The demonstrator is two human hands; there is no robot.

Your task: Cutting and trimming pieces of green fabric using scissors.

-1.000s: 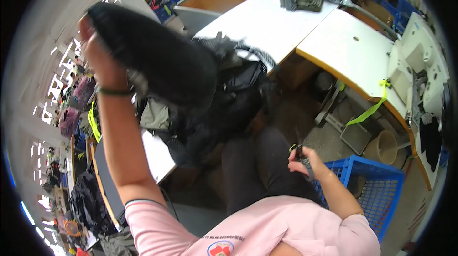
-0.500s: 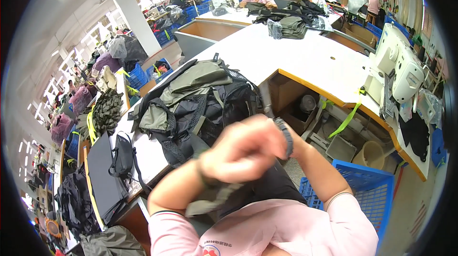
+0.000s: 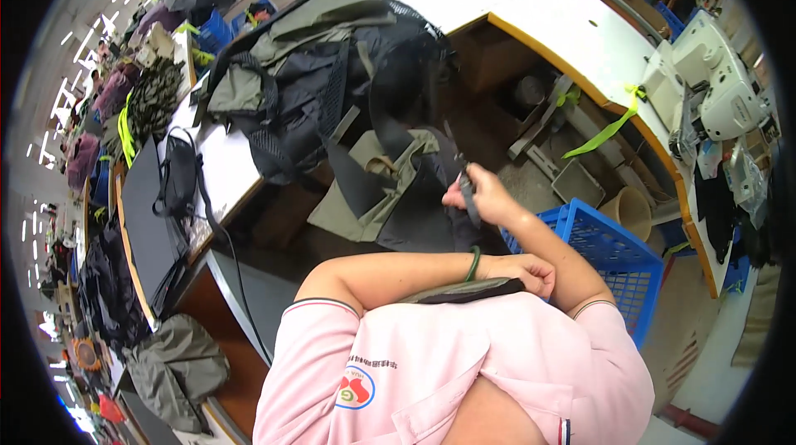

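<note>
My right hand (image 3: 485, 195) is closed around a narrow black strap (image 3: 470, 203), in front of the table's inner corner. My left forearm lies across my chest. A green bangle circles that wrist, and my left hand (image 3: 535, 274) is curled closed near my right forearm; what it grips is hidden. Under the left forearm, against my shirt, shows an olive-and-black fabric piece (image 3: 464, 291). A large olive-and-black backpack (image 3: 315, 64) lies on the white table, its straps and mesh bunched. Its olive and black panels (image 3: 356, 205) hang over the edge toward my lap.
A blue plastic crate (image 3: 613, 254) stands at my right, with a beige bucket (image 3: 628, 211) beyond it. A sewing machine (image 3: 717, 84) sits on the right table wing. At left lie a small black pouch (image 3: 176, 171) with a cord and dark flat sheets (image 3: 149, 229).
My view has tilted down. My hands, blurred and together earlier, are now apart: the right is farther out with the strap, the left drawn to my chest. Backpack panels now show below the table edge.
</note>
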